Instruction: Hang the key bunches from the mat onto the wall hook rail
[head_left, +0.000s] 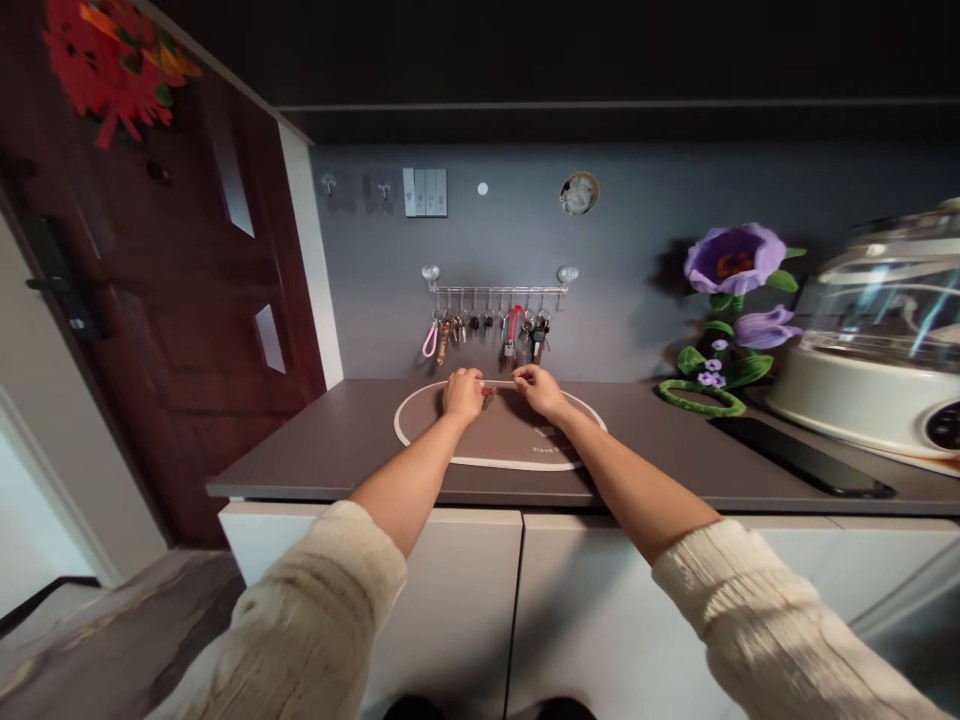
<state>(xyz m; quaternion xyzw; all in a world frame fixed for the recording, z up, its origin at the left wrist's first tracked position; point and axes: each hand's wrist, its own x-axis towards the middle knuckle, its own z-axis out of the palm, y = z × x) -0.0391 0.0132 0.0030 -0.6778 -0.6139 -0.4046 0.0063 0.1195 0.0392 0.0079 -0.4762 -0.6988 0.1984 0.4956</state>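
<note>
Over the far part of a brown mat (517,430) with a white rim, my left hand (463,393) is closed on a small bunch of keys (490,397) with a red part. My right hand (538,388) is a short way to the right, thumb and fingers pinched together. Whatever may be between those fingertips is too small to make out. Just above both hands, a clear hook rail (499,291) on the wall carries several hanging keys, among them a pink loop (430,340) and a red strap (515,322).
On the right of the dark counter (315,440) lie a black phone (802,457), a purple crocheted flower (735,260) and a white appliance with a clear cover (862,390). Wall switches (425,192) sit above the rail. A dark red door (202,300) stands at left.
</note>
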